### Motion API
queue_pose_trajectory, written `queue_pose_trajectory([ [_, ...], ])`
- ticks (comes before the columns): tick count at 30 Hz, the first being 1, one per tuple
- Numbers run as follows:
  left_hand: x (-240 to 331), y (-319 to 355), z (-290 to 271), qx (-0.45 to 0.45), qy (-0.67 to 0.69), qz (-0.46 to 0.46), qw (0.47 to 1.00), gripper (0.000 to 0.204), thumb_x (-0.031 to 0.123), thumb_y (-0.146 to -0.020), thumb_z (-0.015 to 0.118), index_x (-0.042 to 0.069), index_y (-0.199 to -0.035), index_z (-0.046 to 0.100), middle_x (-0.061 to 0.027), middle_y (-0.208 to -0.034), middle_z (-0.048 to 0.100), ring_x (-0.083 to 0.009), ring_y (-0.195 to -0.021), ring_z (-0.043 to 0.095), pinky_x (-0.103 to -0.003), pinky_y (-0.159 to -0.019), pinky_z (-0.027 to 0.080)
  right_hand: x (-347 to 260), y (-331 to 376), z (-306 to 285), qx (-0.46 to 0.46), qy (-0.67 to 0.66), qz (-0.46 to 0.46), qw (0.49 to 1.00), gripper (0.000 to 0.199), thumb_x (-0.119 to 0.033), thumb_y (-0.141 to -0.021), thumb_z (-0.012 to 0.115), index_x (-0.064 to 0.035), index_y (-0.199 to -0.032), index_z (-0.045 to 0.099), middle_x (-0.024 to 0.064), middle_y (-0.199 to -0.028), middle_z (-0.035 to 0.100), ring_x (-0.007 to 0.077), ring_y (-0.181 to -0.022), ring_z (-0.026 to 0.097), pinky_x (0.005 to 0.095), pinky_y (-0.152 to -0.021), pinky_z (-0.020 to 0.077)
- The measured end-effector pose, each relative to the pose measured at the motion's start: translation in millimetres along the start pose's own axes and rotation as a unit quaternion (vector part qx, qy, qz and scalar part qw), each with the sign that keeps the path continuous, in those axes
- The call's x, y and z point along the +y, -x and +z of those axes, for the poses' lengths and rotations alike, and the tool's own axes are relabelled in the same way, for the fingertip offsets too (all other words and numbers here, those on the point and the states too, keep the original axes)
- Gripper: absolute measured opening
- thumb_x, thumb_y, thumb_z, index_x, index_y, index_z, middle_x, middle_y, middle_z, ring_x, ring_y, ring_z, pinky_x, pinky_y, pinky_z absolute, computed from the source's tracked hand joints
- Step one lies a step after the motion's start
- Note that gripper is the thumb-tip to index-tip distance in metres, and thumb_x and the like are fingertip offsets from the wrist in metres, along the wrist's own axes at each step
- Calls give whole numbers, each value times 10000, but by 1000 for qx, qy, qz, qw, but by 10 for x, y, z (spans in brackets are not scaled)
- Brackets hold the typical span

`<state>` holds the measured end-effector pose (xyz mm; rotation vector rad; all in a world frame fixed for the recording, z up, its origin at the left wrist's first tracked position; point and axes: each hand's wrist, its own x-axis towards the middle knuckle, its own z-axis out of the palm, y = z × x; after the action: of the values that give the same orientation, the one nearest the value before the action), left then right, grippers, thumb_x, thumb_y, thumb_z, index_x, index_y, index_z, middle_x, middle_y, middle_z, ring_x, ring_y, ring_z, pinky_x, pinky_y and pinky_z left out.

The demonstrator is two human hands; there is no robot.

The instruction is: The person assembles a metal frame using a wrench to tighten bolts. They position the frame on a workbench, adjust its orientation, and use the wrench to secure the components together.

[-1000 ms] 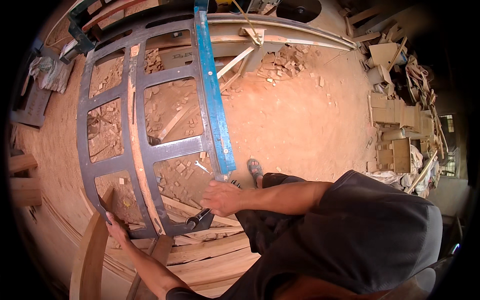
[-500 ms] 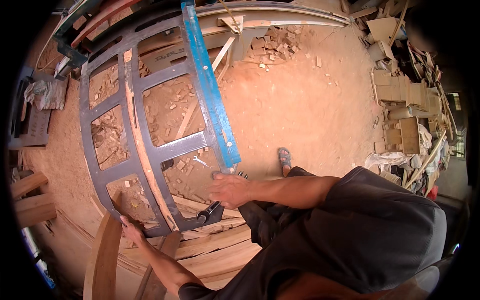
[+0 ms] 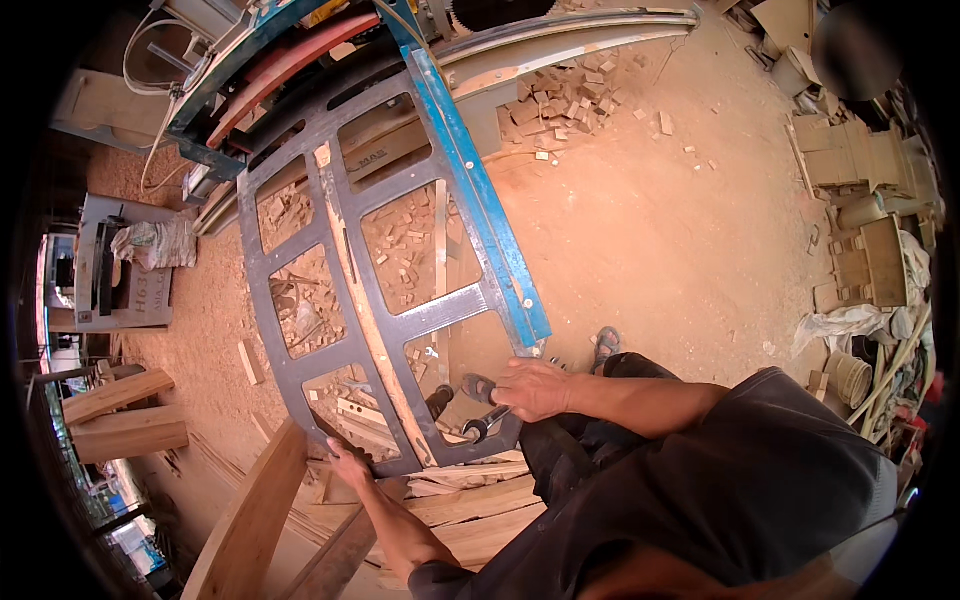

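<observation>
A dark grey metal frame (image 3: 290, 372) with large square openings, like a sliding saw table, stretches away in front of me. A blue rail (image 3: 490, 230) runs along its right side. My left hand (image 3: 350, 463) grips the frame's near left corner, its fingers partly hidden by the edge. At the near end of the blue rail, my right hand (image 3: 535, 388) is closed around a wrench (image 3: 476, 429), whose dark head juts out toward the lower left. A smaller wrench (image 3: 431, 352) shows through the near right opening.
Curved wooden boards (image 3: 250, 515) stand and lie close by my left arm. Wood offcuts (image 3: 570, 105) are heaped by the far rail. Scrap wood (image 3: 865, 160) is piled along the right. A grey box-shaped machine (image 3: 120, 260) stands at the left; my sandalled foot (image 3: 606, 345) is on the dusty floor.
The view has shifted, so the frame and both hands appear farther right. Both hands keep their holds on the frame corner and the wrench.
</observation>
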<state>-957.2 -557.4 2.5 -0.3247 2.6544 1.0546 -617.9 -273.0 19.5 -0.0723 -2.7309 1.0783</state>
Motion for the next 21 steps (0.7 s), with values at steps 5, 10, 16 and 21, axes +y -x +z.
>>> queue_pose_trajectory([
  [5,168,919,371,11,-2,37,999,800,648,-1010,445,-68,-1361,511,-231,-898,682,-335,-652,680,-420,-558,572,255,781,-684,17,10,2,1000,178,-93,-714,646,-69,-884,598,85,-869,625,274,-885,618,386,-855,468],
  [10,288,2242,963,21,-3,47,999,783,652,-1006,447,-98,-1081,658,-254,-908,692,-331,-688,690,-428,-592,555,574,1794,-1351,23,58,46,997,173,-96,-694,651,-80,-859,600,78,-869,625,271,-893,617,376,-861,485],
  [16,588,3292,1434,-10,12,34,999,698,584,-1039,446,-65,-1285,527,-157,-743,607,-256,-566,603,-390,-523,515,917,2637,-1879,65,132,65,987,220,-83,-668,678,-79,-872,593,77,-866,612,289,-914,621,392,-853,509],
  [21,102,3626,2015,-137,34,59,988,567,457,-1063,461,-48,-1319,416,-182,-988,561,-302,-828,572,-404,-740,463,1061,3259,-2262,143,166,139,966,353,47,-642,653,-52,-974,583,132,-951,636,353,-935,624,433,-852,511],
])
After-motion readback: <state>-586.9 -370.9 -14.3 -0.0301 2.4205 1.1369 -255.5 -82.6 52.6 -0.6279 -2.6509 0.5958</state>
